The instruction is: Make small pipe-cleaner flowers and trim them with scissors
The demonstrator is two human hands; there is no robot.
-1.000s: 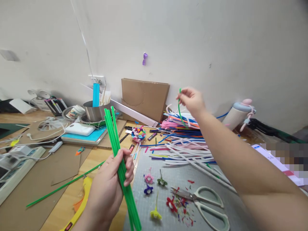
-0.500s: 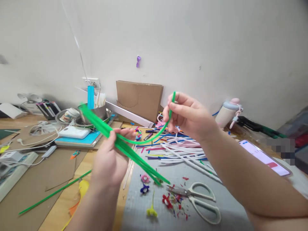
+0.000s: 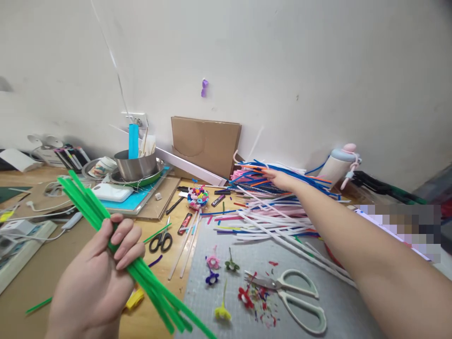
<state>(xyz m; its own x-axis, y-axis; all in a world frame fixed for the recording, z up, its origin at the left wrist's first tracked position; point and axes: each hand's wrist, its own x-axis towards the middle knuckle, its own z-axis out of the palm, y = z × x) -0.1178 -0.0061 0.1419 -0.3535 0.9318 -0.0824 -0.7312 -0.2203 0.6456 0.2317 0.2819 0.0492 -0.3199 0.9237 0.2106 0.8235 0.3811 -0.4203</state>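
My left hand [image 3: 106, 263] is closed around a bundle of green pipe cleaners [image 3: 151, 280] that slants from upper left to lower right. At the back, my right hand [image 3: 282, 180] lies over a heap of blue, orange and white pipe cleaners [image 3: 300, 175]. Its visible fingers look stretched out, and their tips are partly hidden among the stems. White pipe cleaners [image 3: 268, 233] spread in front of that heap. White-handled scissors [image 3: 282, 285] lie on the grey mat, near a red flower [image 3: 245, 297], a yellow flower [image 3: 222, 311] and small coloured scraps.
Black scissors [image 3: 161, 242] and a ball of coloured fluff [image 3: 198, 197] lie centre-left. A metal pot [image 3: 136, 165] stands behind a white power bank [image 3: 109, 192]. Cardboard [image 3: 205, 143] leans on the wall. A bottle [image 3: 334, 167] and a phone [image 3: 391, 233] are at right.
My right hand has let go of the single green pipe cleaner and moved back to the coloured heap. My left hand has moved left and down, now wrapped tightly round the green bundle.
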